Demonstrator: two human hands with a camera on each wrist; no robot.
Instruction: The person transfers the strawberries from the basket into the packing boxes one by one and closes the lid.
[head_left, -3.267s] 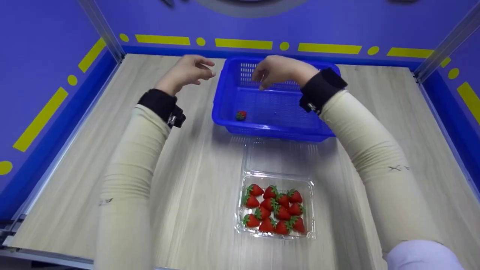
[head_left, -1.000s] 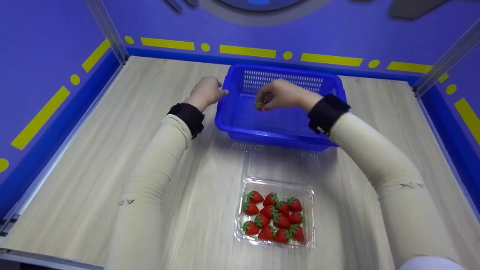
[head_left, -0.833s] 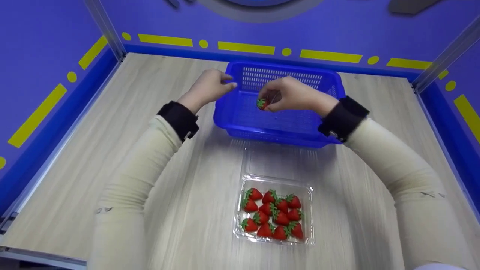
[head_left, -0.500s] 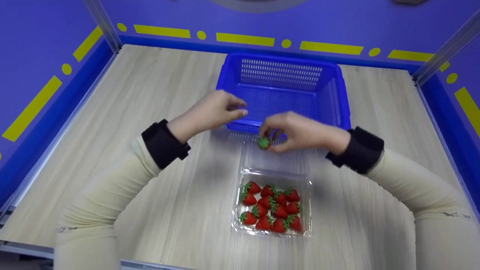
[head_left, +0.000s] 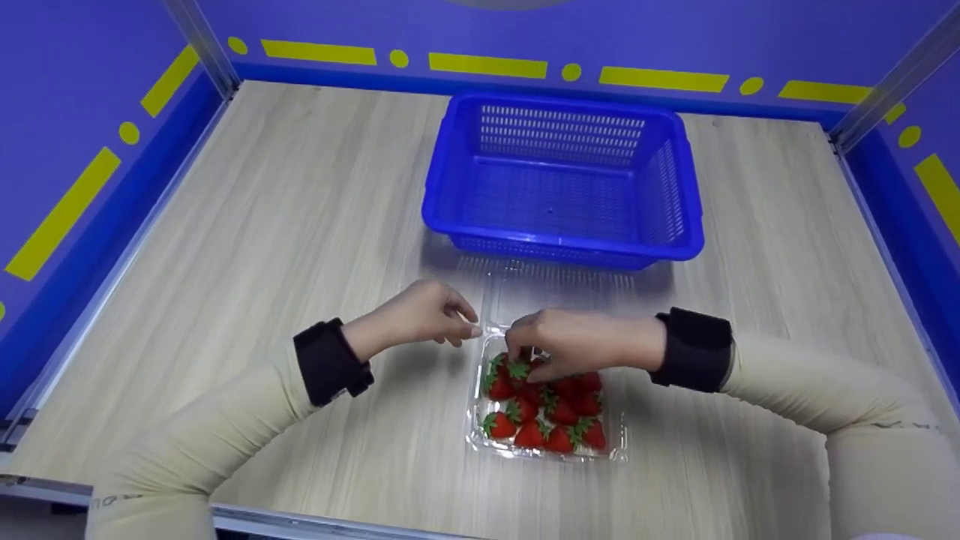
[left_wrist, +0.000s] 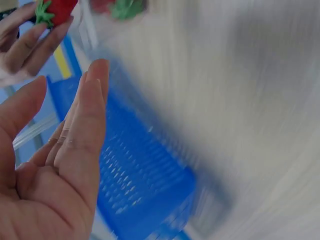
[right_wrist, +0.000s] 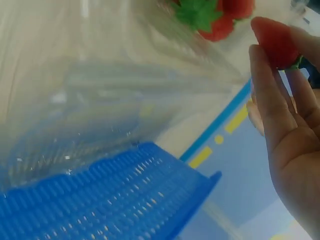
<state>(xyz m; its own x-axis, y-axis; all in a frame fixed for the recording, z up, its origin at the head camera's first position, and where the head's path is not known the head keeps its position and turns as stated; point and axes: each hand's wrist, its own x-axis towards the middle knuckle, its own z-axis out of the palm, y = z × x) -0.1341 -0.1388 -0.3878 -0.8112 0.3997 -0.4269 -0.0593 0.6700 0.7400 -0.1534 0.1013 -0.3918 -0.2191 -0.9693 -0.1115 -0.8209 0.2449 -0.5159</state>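
Note:
My right hand (head_left: 574, 341) pinches a strawberry (right_wrist: 276, 42) between thumb and fingers, above the back part of a clear plastic clamshell box (head_left: 616, 431). Several red strawberries (head_left: 559, 439) with green leaves lie in that box; some at the back are hidden beneath the right hand. The clamshell's lid (head_left: 517, 289) lies folded back toward the blue basket. Just left of the box's back corner is my left hand (head_left: 420, 311), fingers loosely bent and holding nothing. In the left wrist view its fingers (left_wrist: 82, 127) are extended with the thumb apart.
Behind the clamshell stands a blue perforated plastic basket (head_left: 562, 244), with no strawberry visible inside. The wood-grain table (head_left: 315, 225) is enclosed by blue panels (head_left: 525, 30) with yellow markings at the back and sides.
My right hand has picked the strawberry from the blue basket and carried it toward me to the clamshell. The left hand has come forward from beside the basket to beside the clamshell.

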